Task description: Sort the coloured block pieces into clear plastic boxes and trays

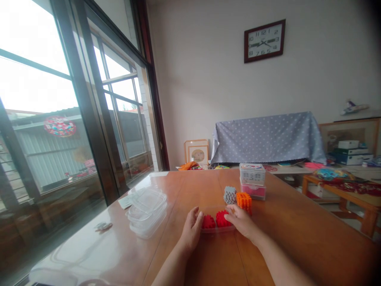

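Observation:
Two red bumpy pieces, one on the left point(208, 221) and one on the right point(222, 218), lie side by side in a clear shallow container point(218, 229). My left hand point(193, 228) rests at the container's left side, thumb and fingers apart. At its right side is my right hand point(239, 221), its thumb and fingertips on or close to the right red piece; whether it grips the piece is unclear. Just behind stand a grey bumpy block point(230, 195) and an orange latticed block point(244, 203).
Stacked clear lids and containers point(148, 214) lie on the wooden table point(178, 198) at left, near a small clear packet point(103, 226). Two stacked boxes point(252, 182) stand at the back right. A window borders the left side.

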